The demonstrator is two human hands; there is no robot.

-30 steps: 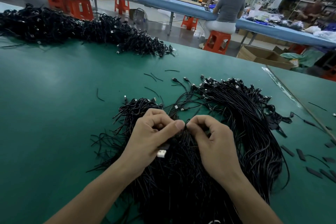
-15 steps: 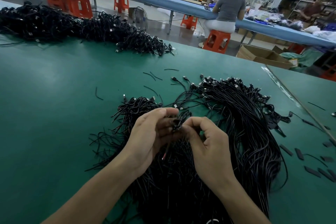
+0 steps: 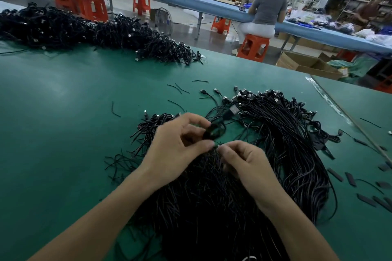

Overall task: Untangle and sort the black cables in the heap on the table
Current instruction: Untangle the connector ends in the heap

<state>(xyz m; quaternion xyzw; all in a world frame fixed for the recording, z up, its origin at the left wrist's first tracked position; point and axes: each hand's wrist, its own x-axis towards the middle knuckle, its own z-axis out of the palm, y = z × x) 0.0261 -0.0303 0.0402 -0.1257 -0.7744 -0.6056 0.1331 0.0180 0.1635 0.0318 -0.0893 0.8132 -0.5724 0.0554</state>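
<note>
Now our left hand [image 3: 180,144] grips a looped black cable [image 3: 214,131], our right hand [image 3: 248,165] pinches a strand [image 3: 218,146] over the heap [image 3: 212,207]; another pile [image 3: 63,27] at eleven o'clock.

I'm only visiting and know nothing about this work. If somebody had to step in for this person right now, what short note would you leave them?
The left hand grips a small loop of black cable, lifted just above the near heap.
The right hand pinches a cable strand beside the left thumb; blur hides the detail.
The near heap lies tangled under both hands on the green table.
Done, it seems: a sheaf of straightened cables at the right, plugs at its far end.
Left: most of the near heap, plus the far heap along the table's far edge.
</note>
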